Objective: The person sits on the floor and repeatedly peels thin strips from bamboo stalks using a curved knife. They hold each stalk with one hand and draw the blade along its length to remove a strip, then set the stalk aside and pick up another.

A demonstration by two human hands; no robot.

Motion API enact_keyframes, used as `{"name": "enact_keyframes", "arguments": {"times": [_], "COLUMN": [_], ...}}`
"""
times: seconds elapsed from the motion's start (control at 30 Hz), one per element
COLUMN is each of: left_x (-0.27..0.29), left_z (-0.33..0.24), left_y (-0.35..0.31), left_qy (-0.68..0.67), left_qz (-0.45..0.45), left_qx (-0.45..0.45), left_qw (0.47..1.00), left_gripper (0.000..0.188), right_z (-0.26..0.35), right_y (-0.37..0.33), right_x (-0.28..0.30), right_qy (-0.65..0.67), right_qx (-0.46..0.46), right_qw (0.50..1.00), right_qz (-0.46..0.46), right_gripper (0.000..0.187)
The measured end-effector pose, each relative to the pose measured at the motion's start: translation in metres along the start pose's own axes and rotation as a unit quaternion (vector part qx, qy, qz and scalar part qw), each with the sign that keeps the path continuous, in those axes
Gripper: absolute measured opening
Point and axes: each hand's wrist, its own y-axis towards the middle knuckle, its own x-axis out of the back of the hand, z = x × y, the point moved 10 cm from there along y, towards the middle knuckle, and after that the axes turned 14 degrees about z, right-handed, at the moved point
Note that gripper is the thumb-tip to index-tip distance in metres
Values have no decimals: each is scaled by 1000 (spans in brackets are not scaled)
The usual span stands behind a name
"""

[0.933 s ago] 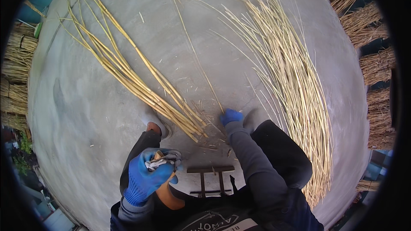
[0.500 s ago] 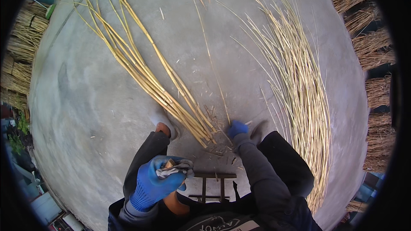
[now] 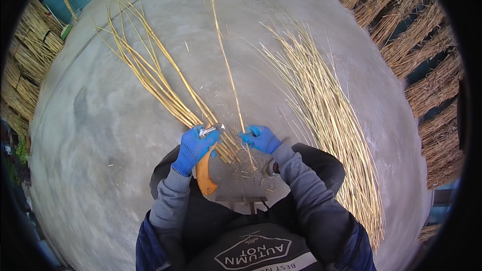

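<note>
My left hand (image 3: 192, 146), in a blue glove, is closed around a curved orange-brown tool (image 3: 205, 173). Its broad end hangs below my fist, and something grey and white shows at the top of the grip. In the same kind of glove, my right hand (image 3: 262, 139) pinches a long thin yellow stalk (image 3: 228, 68). That stalk slants away across the floor, its near end reaching just below my fingers. Close to my left hand, the thick ends of several yellow stalks (image 3: 168, 101) lie together.
A large pile of pale stalks (image 3: 329, 115) lies along my right side. Small broken bits (image 3: 246, 170) litter the concrete floor (image 3: 110, 120) between my feet. Part of a low dark frame (image 3: 243, 200) shows below. Dried bundles (image 3: 427, 90) line the right edge, others (image 3: 25, 65) the left.
My left hand has moved forward with the tool, whose curved end now shows more. My right hand has come back and left, lifting the stalk's near end. The view has tilted farther ahead.
</note>
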Motion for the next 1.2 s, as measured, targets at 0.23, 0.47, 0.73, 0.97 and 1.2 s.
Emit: {"name": "enact_keyframes", "arguments": {"times": [0.23,0.47,0.73,0.97,1.2], "left_x": [-102,-138,-144,-146,-158], "left_z": [21,23,3,20,44], "left_y": [-84,-120,-142,-149,-156], "left_qy": [240,358,430,414,477], "left_qz": [114,99,58,64,83], "left_qx": [-31,-80,-131,-99,-93], "left_qw": [964,925,891,903,870], "left_gripper": [40,47,45,40,38], "right_z": [136,173,162,140,104], "right_y": [-111,-164,-177,-190,-209], "right_x": [35,22,-12,-47,-63], "right_qy": [118,148,170,158,87], "right_qx": [114,153,171,152,73], "right_qw": [985,969,960,965,976], "right_qz": [-59,-123,-141,-141,-187], "right_gripper": [27,23,20,14,19]}}
